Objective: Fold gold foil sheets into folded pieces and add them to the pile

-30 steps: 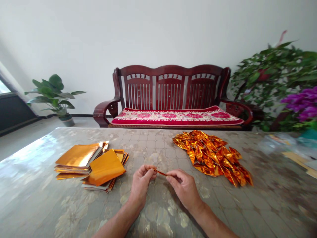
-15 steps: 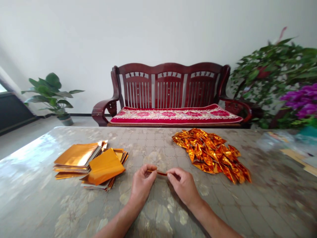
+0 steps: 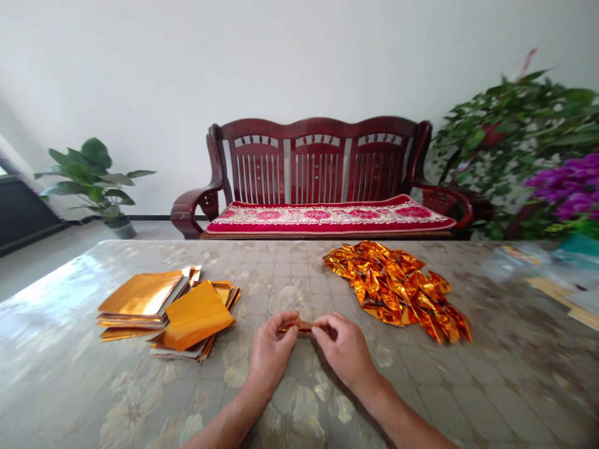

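Note:
Between my two hands is a narrow folded piece of gold foil paper point(image 3: 305, 327), its ends hidden by my fingers. My left hand point(image 3: 275, 346) pinches its left end between thumb and fingers. At the right end, my right hand point(image 3: 344, 349) grips it the same way. Off to the left lies a stack of flat gold foil sheets point(image 3: 140, 293), with one loose sheet point(image 3: 199, 315) askew on a second pile. A heap of folded gold foil pieces point(image 3: 397, 287) sits beyond my right hand.
The table point(image 3: 281, 262) has a patterned, glossy cover. Clear plastic bags point(image 3: 519, 262) and tan card point(image 3: 556, 293) lie at its right side. Behind it stand a dark red wooden bench point(image 3: 318, 168), a potted plant point(image 3: 119, 224) and purple flowers point(image 3: 568, 187).
The foil strip between my fingers now shows a wider, lighter face. My hands have drawn slightly closer together, both still gripping it. The whole view has shifted a little.

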Tool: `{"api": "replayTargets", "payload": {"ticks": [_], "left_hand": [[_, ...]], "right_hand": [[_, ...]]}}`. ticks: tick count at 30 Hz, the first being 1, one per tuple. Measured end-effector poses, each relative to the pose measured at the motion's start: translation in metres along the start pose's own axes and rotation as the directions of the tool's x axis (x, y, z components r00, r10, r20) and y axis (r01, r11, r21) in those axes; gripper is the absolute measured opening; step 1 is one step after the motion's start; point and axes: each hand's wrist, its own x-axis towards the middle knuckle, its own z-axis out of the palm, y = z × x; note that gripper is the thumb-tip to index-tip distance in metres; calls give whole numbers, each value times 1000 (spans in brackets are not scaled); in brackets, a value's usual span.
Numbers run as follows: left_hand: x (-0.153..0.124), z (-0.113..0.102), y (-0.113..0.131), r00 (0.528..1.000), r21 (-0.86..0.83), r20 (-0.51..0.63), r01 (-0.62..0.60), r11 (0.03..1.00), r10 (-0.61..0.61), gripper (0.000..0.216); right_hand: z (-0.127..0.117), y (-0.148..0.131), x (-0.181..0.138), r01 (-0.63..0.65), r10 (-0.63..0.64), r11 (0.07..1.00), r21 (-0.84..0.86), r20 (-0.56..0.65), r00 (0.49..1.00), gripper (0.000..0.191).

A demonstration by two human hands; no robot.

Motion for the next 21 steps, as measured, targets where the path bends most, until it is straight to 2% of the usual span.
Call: {"api": "replayTargets", "payload": {"ticks": [11, 21], "left_hand": [[-4, 3, -4, 998, 29, 61, -14, 999, 13, 39], [10, 4, -16, 995, -158, -2, 94, 983, -95, 34]], "right_hand": [[1, 2, 3, -7, 6, 999, -43, -18, 1000, 23], [5, 5, -1, 71, -75, 992, -101, -35, 997, 22]]}}
